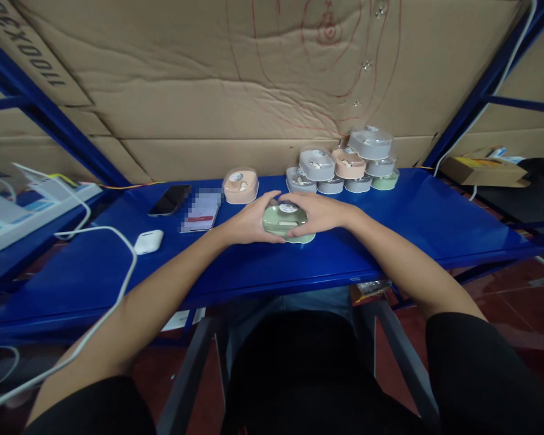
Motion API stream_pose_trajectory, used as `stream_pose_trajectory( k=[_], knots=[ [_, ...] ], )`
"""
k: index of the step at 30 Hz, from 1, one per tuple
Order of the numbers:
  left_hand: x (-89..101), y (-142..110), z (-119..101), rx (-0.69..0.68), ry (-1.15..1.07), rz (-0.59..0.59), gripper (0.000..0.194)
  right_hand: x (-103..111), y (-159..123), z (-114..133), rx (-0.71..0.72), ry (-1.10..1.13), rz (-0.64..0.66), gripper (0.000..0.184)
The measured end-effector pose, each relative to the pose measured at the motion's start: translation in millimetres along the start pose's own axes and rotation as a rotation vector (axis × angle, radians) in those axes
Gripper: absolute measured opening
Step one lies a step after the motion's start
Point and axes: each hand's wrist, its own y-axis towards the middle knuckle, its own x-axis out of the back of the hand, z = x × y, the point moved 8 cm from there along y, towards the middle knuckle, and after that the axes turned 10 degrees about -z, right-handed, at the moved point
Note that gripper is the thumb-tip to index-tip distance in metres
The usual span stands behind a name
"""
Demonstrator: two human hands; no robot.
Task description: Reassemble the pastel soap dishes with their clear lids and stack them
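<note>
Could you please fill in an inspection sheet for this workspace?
Surface: glossy blue tabletop.
Work items: green rounded box with clear lid between the hands; peach rounded box with clear lid behind; pile of grey, peach and green lidded boxes at back right.
Clutter: black phone; phone with lit screen; small white rounded case.
Hands: left hand and right hand grip the green box's sides.
Cables: white cable at left; another white cable at right.
Surroundings: brown cardboard backing with red drawn lines; blue frame.
</note>
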Motion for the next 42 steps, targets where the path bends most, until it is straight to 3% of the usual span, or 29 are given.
stream_pose_trajectory(
  k=[3,6,11,13,17,24,33,37,42],
  knots=[
    [1.1,0,2,0.014,0.014,-0.002,0.145,19,-2,-3,0.011,0.013,-0.024,0.077],
    [4.1,-1,2,0.017,0.043,-0.014,0.14,44,-11,-23,-0.068,0.021,-0.063,0.079],
    [2.2,-3,-10,-0.072,0.114,0.019,0.07,75,-31,-76,-0.303,-0.035,-0.215,0.091],
    [-1.6,-4,-12,-0.091,0.119,0.044,0.059,78,-35,-89,-0.347,-0.042,-0.257,0.091],
    [-6.2,-5,-10,-0.077,0.107,0.057,0.061,80,-35,-93,-0.352,-0.06,-0.314,0.091],
    [-2.2,-4,-15,-0.09,0.111,0.009,0.05,78,-33,-78,-0.296,-0.046,-0.302,0.092],
    [24.2,4,1,0.016,0.193,-0.222,0.05,81,-33,-74,-0.286,-0.043,-0.349,0.091],
    [35.0,3,15,0.142,0.246,-0.328,0.058,76,-34,-75,-0.317,-0.052,-0.266,0.088],
    [34.5,2,29,0.214,0.265,-0.341,0.063,65,-35,-74,-0.346,-0.045,-0.13,0.082]
  ],
)
